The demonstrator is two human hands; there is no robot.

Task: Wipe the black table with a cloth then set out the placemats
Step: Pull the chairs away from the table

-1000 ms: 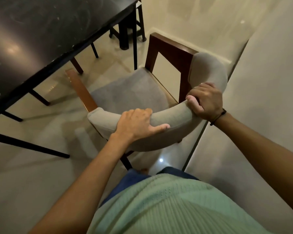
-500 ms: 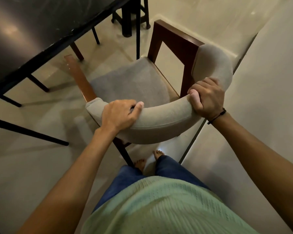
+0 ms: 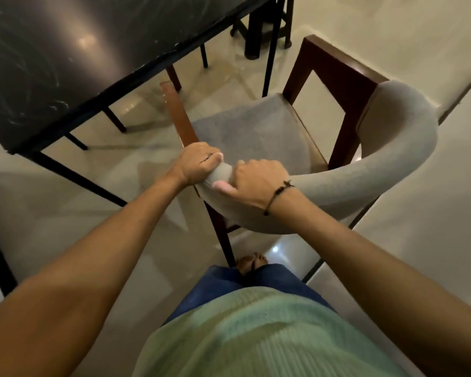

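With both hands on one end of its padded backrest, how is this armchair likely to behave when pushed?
The armchair probably pivots rather than travels straight, since the left hand and right hand grip one end. The solid wooden frame suggests noticeable weight. On the glossy tiled floor its legs should slide fairly easily.

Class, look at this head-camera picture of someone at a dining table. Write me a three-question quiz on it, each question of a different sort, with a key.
1. True or false: both hands grip the curved grey padded backrest of the wooden armchair.
2. Which wrist wears the dark beaded bracelet? A) left B) right C) neither
3. Fill in: the grey seat cushion lies ____ the glossy black table top, not under it.

Key
1. True: the left hand and the right hand clasp the backrest's near end, side by side.
2. B.
3. Beside; the chair stands clear of the table's edge.
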